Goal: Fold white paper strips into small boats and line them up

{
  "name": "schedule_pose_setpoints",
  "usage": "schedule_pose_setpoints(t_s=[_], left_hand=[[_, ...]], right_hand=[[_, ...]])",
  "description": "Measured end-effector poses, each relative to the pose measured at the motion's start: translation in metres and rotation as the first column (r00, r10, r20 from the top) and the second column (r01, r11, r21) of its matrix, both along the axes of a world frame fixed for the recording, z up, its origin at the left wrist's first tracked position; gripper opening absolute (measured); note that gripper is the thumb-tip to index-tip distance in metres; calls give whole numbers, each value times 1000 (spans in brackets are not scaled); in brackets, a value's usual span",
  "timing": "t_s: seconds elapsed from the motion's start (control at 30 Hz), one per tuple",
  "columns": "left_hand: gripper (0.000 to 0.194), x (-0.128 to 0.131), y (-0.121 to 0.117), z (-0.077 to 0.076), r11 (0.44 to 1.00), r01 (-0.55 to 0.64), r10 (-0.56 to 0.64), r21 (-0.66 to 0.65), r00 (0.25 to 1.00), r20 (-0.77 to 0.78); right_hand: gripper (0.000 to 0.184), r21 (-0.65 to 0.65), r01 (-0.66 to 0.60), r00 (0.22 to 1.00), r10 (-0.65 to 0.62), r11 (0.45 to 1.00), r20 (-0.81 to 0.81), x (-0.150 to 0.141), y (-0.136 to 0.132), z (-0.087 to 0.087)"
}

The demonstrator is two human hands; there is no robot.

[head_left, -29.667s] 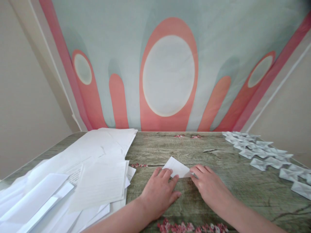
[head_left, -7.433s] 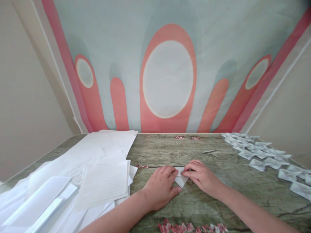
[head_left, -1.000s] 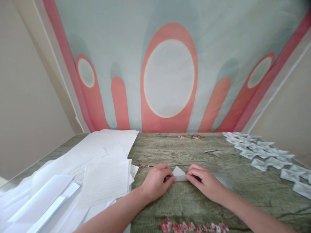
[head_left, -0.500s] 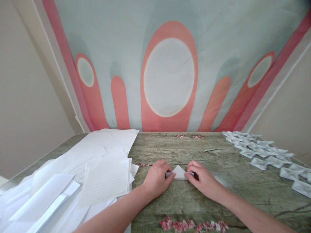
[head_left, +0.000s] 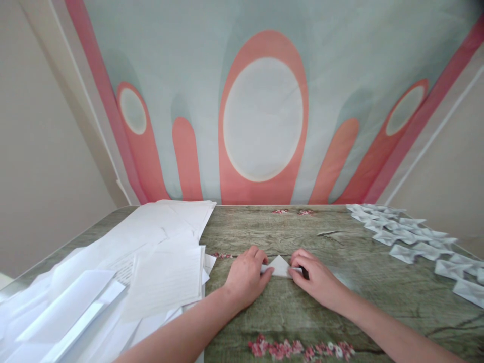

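Observation:
A small piece of folded white paper (head_left: 280,266) lies between my hands at the middle of the table, its pointed top facing away from me. My left hand (head_left: 247,271) pinches its left end between thumb and curled fingers. The right end is pinched by my right hand (head_left: 312,275) in the same way. Both ends of the paper are partly hidden by the fingers. Below it, the paper's lower edge runs nearly straight, close to the tabletop.
Loose white sheets (head_left: 151,222) and a stack of smaller lined sheets (head_left: 164,282) cover the table's left side. Several folded white paper pieces (head_left: 419,249) stand in rows at the right. The wood-grain table (head_left: 242,227), printed with pink flowers, meets a patterned backdrop (head_left: 204,75) behind.
The folded paper and my left hand have shifted very slightly to the right. Both hands keep their pinch, and the rest stays as it was.

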State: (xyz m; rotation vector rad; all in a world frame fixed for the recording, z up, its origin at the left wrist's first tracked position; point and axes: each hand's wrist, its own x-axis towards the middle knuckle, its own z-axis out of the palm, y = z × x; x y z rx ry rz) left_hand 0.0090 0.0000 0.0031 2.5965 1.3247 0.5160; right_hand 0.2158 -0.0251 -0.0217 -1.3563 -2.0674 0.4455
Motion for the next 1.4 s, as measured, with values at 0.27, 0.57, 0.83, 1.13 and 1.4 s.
schedule_pose_setpoints(t_s=[0.27, 0.57, 0.83, 1.13, 1.4], left_hand=[[31, 4, -34, 12, 969, 231, -216, 86, 964, -157], [71, -4, -42, 8, 952, 300, -304, -55, 921, -242], [73, -4, -41, 8, 949, 310, -313, -51, 918, -245], [73, -2, -38, 9, 948, 317, -309, -14, 914, -261], [71, 3, -35, 7, 966, 258, -244, 12, 928, -282]], right_hand=[[12, 11, -4, 1000, 5, 1000, -24, -1, -1, 1], [11, 20, -3, 999, 4, 1000, -42, 1, 0, 1], [13, 16, -3, 999, 4, 1000, -42, 2, 1, 1], [10, 25, 25, 1000, -24, 999, -15, 1, 1, -2], [15, 62, 76, 996, -72, 995, -56, -1, -7, -1]])
